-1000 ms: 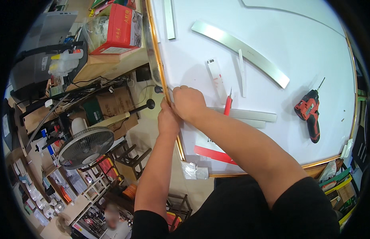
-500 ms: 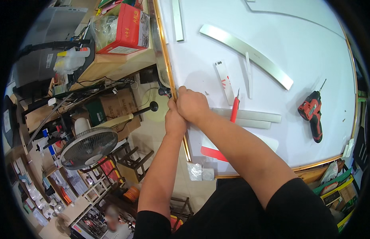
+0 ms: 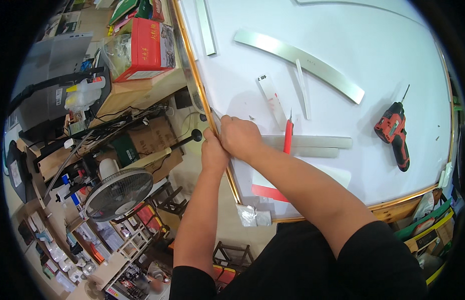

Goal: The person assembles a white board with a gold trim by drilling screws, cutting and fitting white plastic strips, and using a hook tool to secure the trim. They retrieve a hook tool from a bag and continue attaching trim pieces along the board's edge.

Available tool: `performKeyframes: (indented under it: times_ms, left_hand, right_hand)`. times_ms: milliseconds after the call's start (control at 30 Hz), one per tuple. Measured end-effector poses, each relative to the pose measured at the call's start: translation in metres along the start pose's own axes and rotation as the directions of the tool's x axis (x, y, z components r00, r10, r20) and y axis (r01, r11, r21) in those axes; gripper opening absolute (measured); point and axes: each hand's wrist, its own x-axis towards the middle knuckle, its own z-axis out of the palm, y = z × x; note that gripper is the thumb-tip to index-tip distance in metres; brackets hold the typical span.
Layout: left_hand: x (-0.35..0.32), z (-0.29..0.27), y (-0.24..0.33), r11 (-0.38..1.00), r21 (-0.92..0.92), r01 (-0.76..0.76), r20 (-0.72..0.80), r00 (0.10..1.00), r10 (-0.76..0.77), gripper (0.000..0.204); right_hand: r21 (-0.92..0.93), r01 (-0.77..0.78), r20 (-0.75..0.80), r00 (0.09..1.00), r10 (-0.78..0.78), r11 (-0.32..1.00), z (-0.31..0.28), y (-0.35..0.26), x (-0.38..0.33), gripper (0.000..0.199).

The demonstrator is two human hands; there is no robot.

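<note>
A large white panel (image 3: 372, 50) with a gold edge trim (image 3: 195, 70) lies flat in front of me. My left hand (image 3: 213, 151) pinches the trim from outside the panel's left edge. Just right of it, my right hand (image 3: 239, 136) is closed on the same stretch of trim, with a clear film strip (image 3: 191, 90) peeling away above the hands. A red utility knife (image 3: 288, 135) lies on the panel just right of my right hand.
On the panel lie a red cordless drill (image 3: 394, 134), a curved metal strip (image 3: 302, 62), straight metal bars (image 3: 312, 142) and a red strip (image 3: 270, 192). A red box (image 3: 150, 47) sits on a cluttered bench to the left, with a floor fan (image 3: 117, 192) below.
Both hands stay together on the left edge trim and barely shift along it. My head view has drifted slightly, so the panel and tools sit a little differently in the picture.
</note>
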Motion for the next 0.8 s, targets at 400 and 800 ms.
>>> performKeyframes:
  times_ms: [400, 800]
  left_hand:
    - [-0.007, -0.008, 0.011, 1.000, -0.007, -0.019, -0.011, 1.000, 0.018, 0.058]
    - [0.001, 0.008, -0.009, 0.993, -0.039, -0.115, -0.098, 0.989, 0.111, 0.043]
  right_hand:
    - [0.017, -0.043, 0.140, 0.989, 0.040, 0.999, -0.020, -0.015, 0.021, 0.027]
    - [0.078, -0.102, 0.056, 0.994, 0.098, 0.992, -0.034, -0.006, 0.021, 0.023]
